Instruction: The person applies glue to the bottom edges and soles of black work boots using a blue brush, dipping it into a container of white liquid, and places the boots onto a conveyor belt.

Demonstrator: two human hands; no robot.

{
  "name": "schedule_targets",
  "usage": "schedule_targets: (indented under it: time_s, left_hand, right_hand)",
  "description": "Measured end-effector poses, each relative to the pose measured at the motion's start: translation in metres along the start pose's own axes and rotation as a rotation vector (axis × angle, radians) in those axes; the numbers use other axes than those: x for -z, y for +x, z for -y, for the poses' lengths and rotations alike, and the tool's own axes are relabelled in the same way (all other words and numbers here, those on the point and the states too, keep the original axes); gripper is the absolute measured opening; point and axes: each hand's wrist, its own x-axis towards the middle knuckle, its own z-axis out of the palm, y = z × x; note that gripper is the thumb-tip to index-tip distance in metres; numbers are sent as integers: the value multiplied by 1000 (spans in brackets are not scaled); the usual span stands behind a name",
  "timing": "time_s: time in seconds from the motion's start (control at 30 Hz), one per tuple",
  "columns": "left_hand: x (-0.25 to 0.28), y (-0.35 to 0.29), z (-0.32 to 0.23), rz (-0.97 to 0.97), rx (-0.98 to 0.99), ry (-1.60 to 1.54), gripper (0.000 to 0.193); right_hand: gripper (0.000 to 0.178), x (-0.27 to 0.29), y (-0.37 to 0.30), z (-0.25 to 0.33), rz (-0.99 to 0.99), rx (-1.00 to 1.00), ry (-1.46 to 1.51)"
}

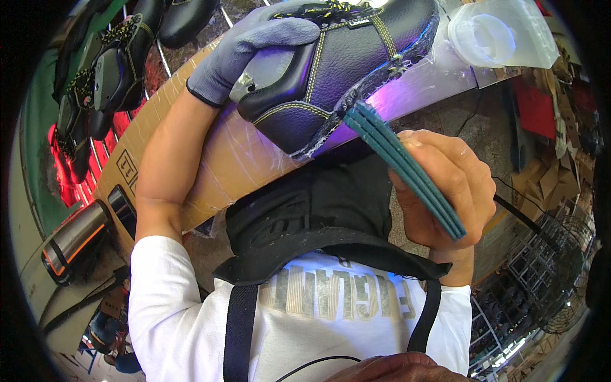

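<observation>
Holding black shoe (pixel 347 70) in gloved left grip (pixel 254 48), teal layered pad (pixel 407 173) in right grip (pixel 455 172); translucent tub (pixel 527 30) on table (pixel 439 89), contents unclear.

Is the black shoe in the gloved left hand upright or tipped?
Tipped sideways: the black shoe shows its flank to the camera, with laces on the far side and the rough lower edge nearer.
</observation>
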Motion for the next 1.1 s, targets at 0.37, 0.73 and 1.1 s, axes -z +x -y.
schedule_targets:
  time_s: [0.37, 0.73, 1.1]
  left_hand:
    - [-13, -11, -16, 37, 36, -41, 66]
    - [27, -3, 12, 54, -125, 191, 57]
    - [22, -9, 11, 70, 34, -575, 37]
  right_hand:
    - [25, 13, 25, 4, 59, -14, -52]
    - [30, 14, 27, 12, 152, 62, -39]
    - [17, -26, -2, -26, -572, -576, 1096]
